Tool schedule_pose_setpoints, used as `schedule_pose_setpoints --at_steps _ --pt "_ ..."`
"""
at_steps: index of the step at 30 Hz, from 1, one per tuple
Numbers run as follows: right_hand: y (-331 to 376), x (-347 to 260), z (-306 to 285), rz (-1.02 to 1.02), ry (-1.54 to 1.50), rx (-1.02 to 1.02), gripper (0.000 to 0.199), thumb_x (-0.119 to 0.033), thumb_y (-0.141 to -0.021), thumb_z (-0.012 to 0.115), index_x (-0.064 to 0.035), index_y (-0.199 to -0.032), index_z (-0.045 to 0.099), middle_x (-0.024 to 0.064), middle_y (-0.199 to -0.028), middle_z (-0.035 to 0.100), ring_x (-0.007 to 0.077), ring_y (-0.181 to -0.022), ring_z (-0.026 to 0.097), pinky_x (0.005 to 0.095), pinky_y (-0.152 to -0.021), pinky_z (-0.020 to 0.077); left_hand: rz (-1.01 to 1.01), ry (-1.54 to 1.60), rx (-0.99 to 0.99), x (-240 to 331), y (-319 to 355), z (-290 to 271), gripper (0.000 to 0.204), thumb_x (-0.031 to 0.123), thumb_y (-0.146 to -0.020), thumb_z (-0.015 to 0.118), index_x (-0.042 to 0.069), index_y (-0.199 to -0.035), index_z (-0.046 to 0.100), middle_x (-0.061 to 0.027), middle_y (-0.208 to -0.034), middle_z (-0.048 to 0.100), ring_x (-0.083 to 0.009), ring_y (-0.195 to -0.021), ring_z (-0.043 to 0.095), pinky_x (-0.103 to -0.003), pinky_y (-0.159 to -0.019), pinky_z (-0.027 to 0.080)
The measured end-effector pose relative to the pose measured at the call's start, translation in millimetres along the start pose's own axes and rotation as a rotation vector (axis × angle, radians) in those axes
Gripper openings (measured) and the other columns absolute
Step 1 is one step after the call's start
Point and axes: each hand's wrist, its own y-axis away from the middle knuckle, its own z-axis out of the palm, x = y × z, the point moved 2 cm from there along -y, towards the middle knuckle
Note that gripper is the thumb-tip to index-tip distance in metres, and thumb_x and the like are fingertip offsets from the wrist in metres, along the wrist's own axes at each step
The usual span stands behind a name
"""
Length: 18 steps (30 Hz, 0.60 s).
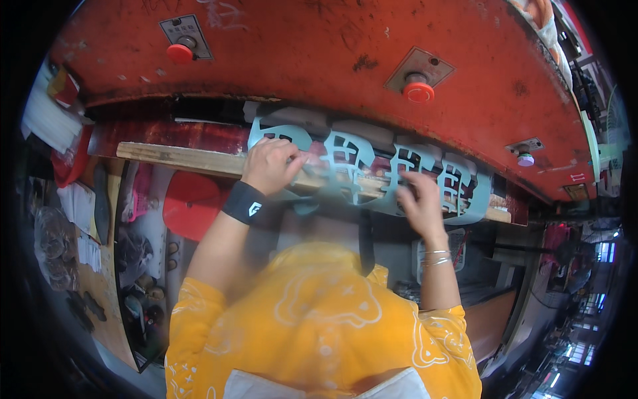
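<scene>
A light blue sheet (345, 174) with several rows of cut-out holes hangs over a wooden bar (183, 157) at the mouth of a red machine (299, 50). On the sheet's left part, my left hand (271, 163) is closed with its fingers curled over the upper edge and the thumb pointing right. My right hand (423, 203) is at the sheet's right half, thumb and fingers bent in on a strip between the holes; its fingertips are slightly blurred. Behind the sheet, the inside of the machine is mostly hidden.
Red push buttons (418, 90) stick out of the machine's front above the hands. A round red stool seat (192, 205) is below the bar at left. Farther left stands a wooden bench (109, 302) with bags and papers. A pale plastic basket (454, 247) sits under the right hand.
</scene>
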Motion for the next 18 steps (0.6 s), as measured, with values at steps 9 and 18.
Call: schedule_pose_setpoints --at_steps 9,18 --pt "2.5 -28.9 8.7 0.051 0.249 -0.204 0.047 -0.024 -0.083 0.064 -0.0040 -0.124 0.052 0.0158 -0.109 0.061 0.0319 -0.103 0.055 0.0442 -0.097 0.0299 -0.015 -0.027 -0.031 -1.5 2.1 0.1 0.019 0.025 -0.081 0.064 0.008 -0.073 0.068 -0.0087 -0.072 0.059 -0.0304 -0.073 0.057 -0.040 -0.070 0.044" --pt "-17.9 -42.3 -10.1 0.123 0.248 -0.446 0.054 -0.031 -0.080 0.066 -0.0014 -0.123 0.053 0.0175 -0.108 0.063 0.0326 -0.100 0.059 0.0433 -0.090 0.0362 -0.043 -0.014 -0.017 -3.6 3.0 5.4 0.024 0.024 -0.081 0.064 0.004 -0.068 0.065 -0.0119 -0.068 0.058 -0.0326 -0.068 0.057 -0.042 -0.064 0.043"
